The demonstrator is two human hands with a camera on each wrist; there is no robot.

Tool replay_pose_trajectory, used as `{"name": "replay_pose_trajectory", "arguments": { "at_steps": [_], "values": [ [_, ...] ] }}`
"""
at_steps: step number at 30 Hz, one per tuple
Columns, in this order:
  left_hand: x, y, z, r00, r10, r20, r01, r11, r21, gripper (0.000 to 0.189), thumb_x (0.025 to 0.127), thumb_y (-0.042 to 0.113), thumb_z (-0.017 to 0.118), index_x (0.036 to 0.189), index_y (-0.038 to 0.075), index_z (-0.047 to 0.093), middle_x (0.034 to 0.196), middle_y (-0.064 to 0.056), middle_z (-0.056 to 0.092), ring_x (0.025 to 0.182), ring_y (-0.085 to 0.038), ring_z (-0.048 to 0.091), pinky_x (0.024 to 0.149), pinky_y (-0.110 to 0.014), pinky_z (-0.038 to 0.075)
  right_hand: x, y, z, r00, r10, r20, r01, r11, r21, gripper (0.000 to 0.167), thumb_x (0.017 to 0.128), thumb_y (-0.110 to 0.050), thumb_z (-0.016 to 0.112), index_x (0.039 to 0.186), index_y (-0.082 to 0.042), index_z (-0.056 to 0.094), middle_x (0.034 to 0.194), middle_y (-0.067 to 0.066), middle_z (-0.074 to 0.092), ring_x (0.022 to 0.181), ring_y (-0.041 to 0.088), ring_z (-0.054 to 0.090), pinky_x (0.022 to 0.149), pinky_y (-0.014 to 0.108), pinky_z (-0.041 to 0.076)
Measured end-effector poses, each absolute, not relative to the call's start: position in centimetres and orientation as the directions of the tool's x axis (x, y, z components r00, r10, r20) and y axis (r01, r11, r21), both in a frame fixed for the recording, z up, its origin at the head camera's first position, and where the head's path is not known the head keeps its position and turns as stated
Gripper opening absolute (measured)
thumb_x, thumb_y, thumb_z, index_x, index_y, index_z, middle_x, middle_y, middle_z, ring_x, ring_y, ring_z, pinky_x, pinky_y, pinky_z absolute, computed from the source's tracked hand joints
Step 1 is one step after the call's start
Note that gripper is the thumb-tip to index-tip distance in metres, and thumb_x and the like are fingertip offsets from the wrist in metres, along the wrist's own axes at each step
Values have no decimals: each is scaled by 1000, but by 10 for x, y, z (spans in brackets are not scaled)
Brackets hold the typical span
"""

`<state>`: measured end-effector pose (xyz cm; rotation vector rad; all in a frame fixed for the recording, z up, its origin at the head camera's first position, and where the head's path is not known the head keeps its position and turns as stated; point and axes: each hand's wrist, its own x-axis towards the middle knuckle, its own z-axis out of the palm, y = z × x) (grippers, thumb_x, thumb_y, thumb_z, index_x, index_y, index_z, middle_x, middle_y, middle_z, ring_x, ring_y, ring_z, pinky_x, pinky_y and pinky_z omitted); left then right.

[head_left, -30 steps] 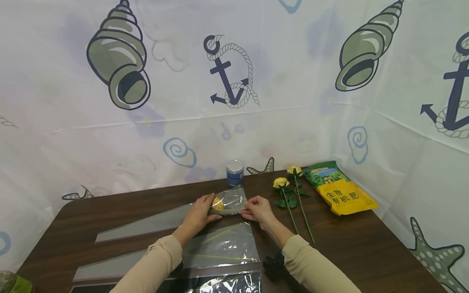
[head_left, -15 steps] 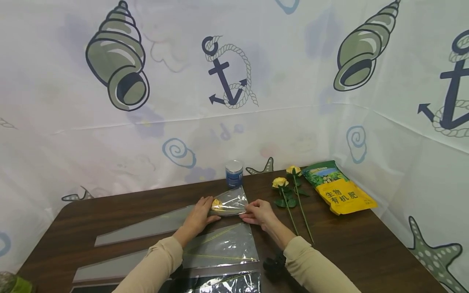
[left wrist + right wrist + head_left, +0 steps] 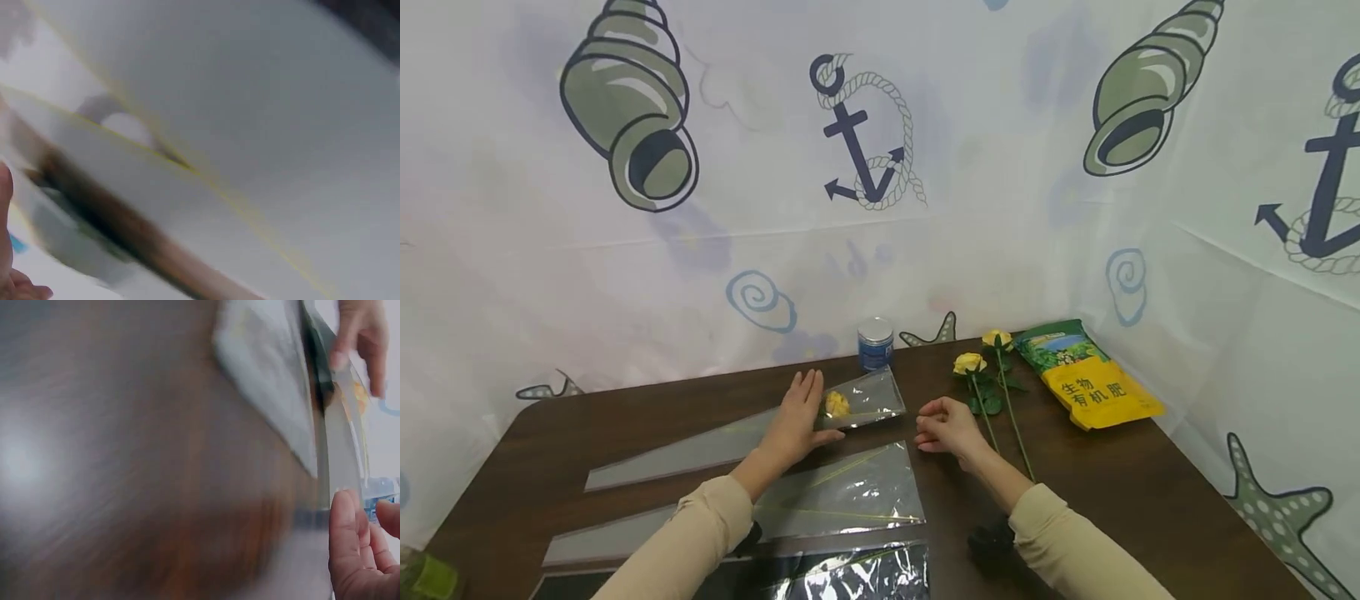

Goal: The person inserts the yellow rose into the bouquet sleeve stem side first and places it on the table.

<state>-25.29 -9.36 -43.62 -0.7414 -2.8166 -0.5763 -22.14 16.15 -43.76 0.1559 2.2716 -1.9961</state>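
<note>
A yellow rose head (image 3: 837, 405) shows inside a clear flower sleeve (image 3: 876, 392), the farthest of the sleeves on the table. My left hand (image 3: 797, 415) is at the sleeve just left of the bloom, fingers straight and thumb spread; the stem is hidden. To the right of the sleeve's wide mouth, my right hand (image 3: 951, 429) is apart from it, with loosely bent fingers and nothing between them. In the right wrist view the fingers (image 3: 344, 544) are likewise bare. The left wrist view is blurred, with only a bit of hand at its left edge.
Two more flat sleeves (image 3: 880, 483) lie nearer, the closest a dark one (image 3: 850, 575). Two yellow roses (image 3: 970, 363) lie to the right, beside a yellow-green fertilizer bag (image 3: 1101, 390). A blue can (image 3: 876, 346) stands behind; a green-labelled container (image 3: 430, 577) sits front left.
My right hand has let go of the sleeve's mouth edge and moved right. My left hand has shifted slightly left, its fingers straighter, uncovering more of the rose head.
</note>
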Motion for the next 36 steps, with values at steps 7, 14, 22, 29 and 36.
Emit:
{"name": "replay_pose_trajectory", "arguments": {
  "at_steps": [7,14,22,29,36],
  "values": [
    [-209,-76,-409,-744,641,190,665,685,296,63,82,26,72,130,-8,50,133,-27,49,119,-42,50,92,-50,45,-183,179,-431,-986,-166,-1,-74,446,-892,30,85,-9,67,106,11,59,86,14,62,72,15,59,60,28,54],
    [-184,-62,-417,-752,643,141,658,725,202,63,74,35,78,117,-7,58,120,-21,57,108,-38,56,83,-48,50,-158,158,-438,-978,-161,132,-208,697,-687,42,70,-22,83,100,0,63,87,5,55,78,13,48,62,23,41],
    [-181,-56,-432,-758,600,258,638,764,97,56,67,38,82,102,-2,63,106,-13,57,97,-31,54,70,-41,54,-151,142,-443,-980,-105,172,-181,833,-523,37,70,-28,82,94,-11,60,85,-1,50,82,16,46,57,29,39],
    [-177,-59,-443,-753,612,243,647,755,106,56,68,40,80,104,0,64,109,-12,58,96,-29,54,69,-39,53,-156,143,-446,-971,-209,118,-238,762,-602,22,74,-18,78,68,-12,57,70,-5,51,66,10,43,53,24,34],
    [-174,-63,-450,-751,621,222,656,741,144,56,69,38,80,106,-1,64,110,-13,58,98,-30,53,71,-40,53,-166,156,-440,-908,-368,-201,60,359,-931,18,88,-3,62,95,12,59,79,2,62,70,7,57,66,27,54]
  ]
}}
